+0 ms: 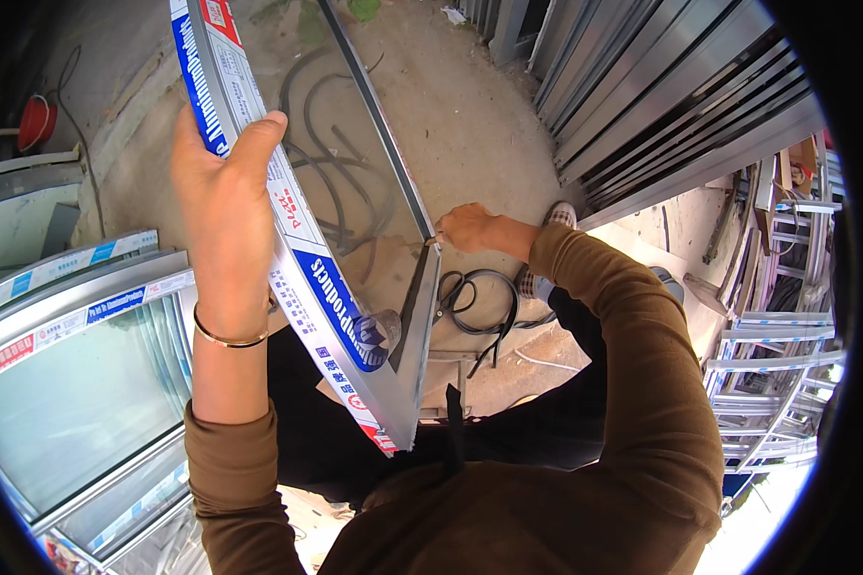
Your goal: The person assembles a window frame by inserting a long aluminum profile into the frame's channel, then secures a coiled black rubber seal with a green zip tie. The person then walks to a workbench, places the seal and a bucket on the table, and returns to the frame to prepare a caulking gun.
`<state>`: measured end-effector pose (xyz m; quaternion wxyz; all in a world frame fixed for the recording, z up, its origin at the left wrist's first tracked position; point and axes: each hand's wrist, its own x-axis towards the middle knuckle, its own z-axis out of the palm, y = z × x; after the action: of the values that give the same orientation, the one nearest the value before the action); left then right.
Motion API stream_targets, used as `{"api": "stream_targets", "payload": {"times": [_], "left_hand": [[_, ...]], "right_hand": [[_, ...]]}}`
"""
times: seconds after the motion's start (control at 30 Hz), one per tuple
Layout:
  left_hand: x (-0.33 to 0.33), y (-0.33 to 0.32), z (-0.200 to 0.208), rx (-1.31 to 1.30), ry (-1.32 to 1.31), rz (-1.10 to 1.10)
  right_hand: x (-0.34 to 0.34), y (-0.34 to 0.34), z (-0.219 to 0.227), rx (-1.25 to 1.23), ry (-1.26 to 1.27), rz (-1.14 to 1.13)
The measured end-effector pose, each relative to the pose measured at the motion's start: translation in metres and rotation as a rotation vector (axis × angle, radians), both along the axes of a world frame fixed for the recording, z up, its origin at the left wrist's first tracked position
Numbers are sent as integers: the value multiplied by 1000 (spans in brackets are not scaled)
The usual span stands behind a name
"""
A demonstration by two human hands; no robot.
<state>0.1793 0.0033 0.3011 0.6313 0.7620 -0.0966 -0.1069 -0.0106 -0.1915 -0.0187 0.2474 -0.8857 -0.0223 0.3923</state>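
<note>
Frame [328, 305] in left hand [222, 196], beside right hand [472, 229]

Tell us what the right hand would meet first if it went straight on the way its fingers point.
The right hand would likely first meet the slim aluminium frame bar immediately to its left; whether they already touch is unclear.

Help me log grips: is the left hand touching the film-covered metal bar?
Touching. The head view shows the left hand wrapped around the film-covered metal bar, its thumb lying across the face.
</note>
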Motion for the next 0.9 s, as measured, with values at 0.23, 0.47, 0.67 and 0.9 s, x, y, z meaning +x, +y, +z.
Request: {"api": "stream_targets", "payload": {"times": [0.23, 0.47, 0.67, 0.9], "left_hand": [[-3, -4, 2, 61, 48, -22], [-4, -10, 3, 77, 26, -6], [-1, -11, 0, 30, -10, 1], [1, -8, -3, -9, -34, -4]], "right_hand": [[7, 7, -16, -116, -139, 116], [11, 10, 102, 50, -225, 215], [14, 23, 272, 229, -300, 290], [17, 24, 309, 343, -338, 247]]}}
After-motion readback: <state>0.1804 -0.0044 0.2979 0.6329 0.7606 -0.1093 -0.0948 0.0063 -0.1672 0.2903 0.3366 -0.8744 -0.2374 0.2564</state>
